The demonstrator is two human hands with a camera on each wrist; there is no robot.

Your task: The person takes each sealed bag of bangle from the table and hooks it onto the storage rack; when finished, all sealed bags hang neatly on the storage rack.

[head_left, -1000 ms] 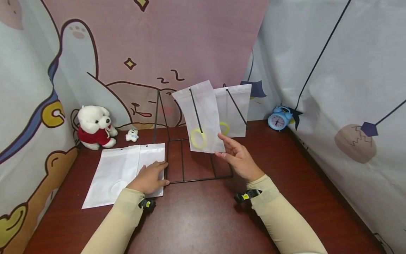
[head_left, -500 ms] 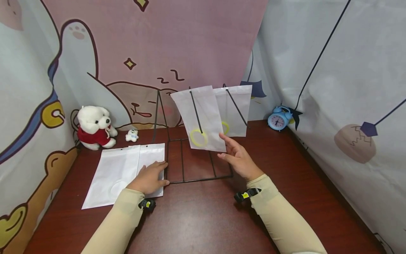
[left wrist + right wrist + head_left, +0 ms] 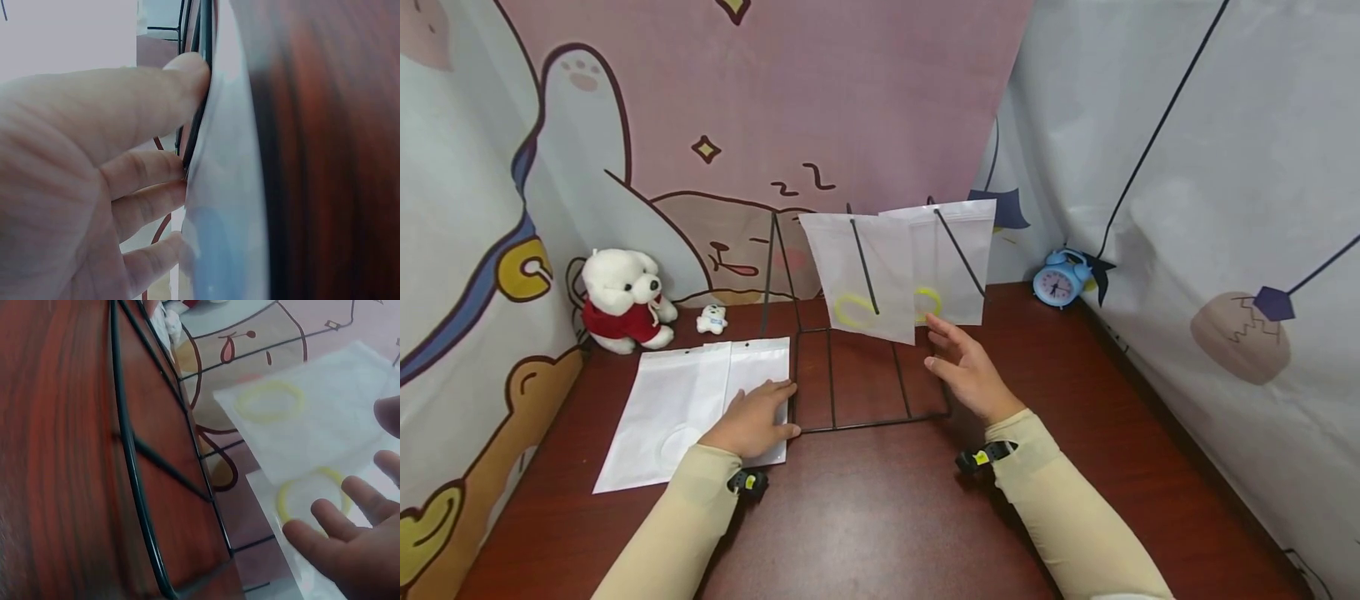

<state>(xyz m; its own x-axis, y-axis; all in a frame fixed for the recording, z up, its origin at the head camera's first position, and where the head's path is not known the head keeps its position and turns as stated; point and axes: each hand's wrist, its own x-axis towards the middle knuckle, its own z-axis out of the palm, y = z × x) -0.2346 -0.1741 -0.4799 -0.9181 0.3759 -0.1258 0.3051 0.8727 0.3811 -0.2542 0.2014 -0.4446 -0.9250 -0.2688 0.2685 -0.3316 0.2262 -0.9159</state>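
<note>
My left hand [image 3: 751,421] rests on the left front corner of a black wire rack [image 3: 865,425], its thumb and fingers touching the rods. Beneath it lie overlapping flat white zip bags [image 3: 688,392], one showing a pale round outline. My right hand [image 3: 967,377] is held in the air with fingers apart and relaxed, gripping nothing, just right of a hanging white bag [image 3: 883,258]. Behind that hangs another white bag [image 3: 958,242] on the right hook. A yellow ring shows through each hanging bag; in the right wrist view the fingers overlap one yellow ring [image 3: 281,500].
The rack's left hook [image 3: 769,275] carries no bag. A white plush dog [image 3: 625,287] in red and a small white bear figure [image 3: 712,320] stand at the back left. A blue alarm clock [image 3: 1060,279] stands at the back right on the dark red table [image 3: 865,517].
The middle bag has swung, its lower edge moving up and left, away from my right hand. My right fingers have come off its edge. My left hand stays put.
</note>
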